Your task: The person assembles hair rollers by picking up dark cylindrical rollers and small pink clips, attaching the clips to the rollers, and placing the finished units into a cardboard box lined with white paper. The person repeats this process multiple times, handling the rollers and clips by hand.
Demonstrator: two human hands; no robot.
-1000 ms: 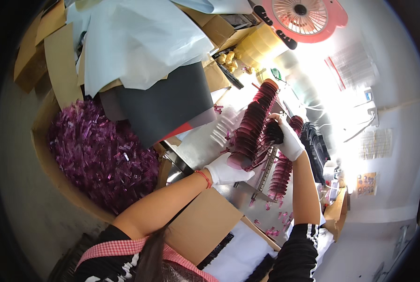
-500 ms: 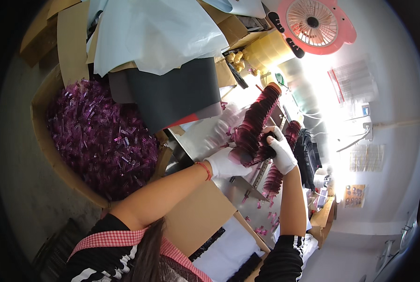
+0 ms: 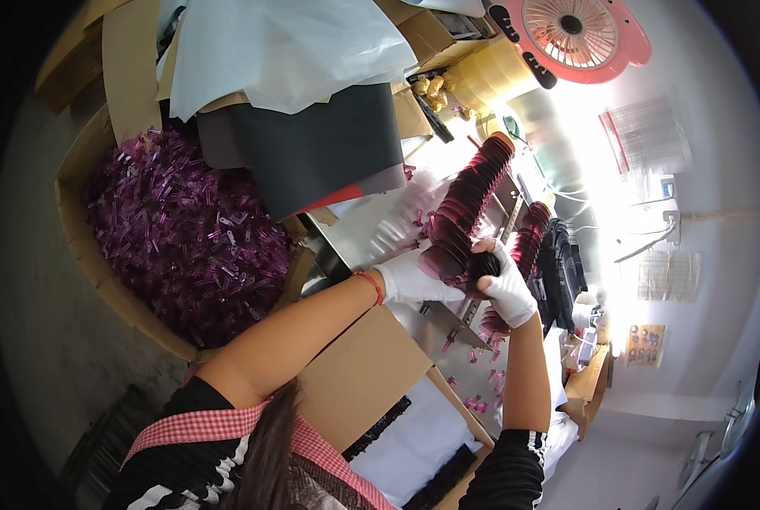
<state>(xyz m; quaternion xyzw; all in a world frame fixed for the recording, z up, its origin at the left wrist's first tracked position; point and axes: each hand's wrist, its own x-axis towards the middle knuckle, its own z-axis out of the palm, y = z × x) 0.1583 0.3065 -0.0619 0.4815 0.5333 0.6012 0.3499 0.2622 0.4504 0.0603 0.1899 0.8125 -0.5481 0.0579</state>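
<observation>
A long row of dark red, see-through round discs, lens-like and packed close together, slants up and away over the metal work surface. My left hand, in a white glove, is at the near end of this row; its fingers are partly hidden beneath the discs. In a white glove with bare fingertips, my right hand curls round a short stack of very dark discs beside that end. A second row of dark red discs lies to the right, partly behind my right hand.
At the left stands a large carton heaped with small purple plastic pieces. Dark grey sheets overhang the table. Below my arms is an open box with white lining. Loose pink bits lie on the metal; a pink fan is at upper right.
My right hand has moved slightly downward and now shows the dark stack in it more plainly. My left hand stays at the near end of the disc row. The whole view has shifted a little.
</observation>
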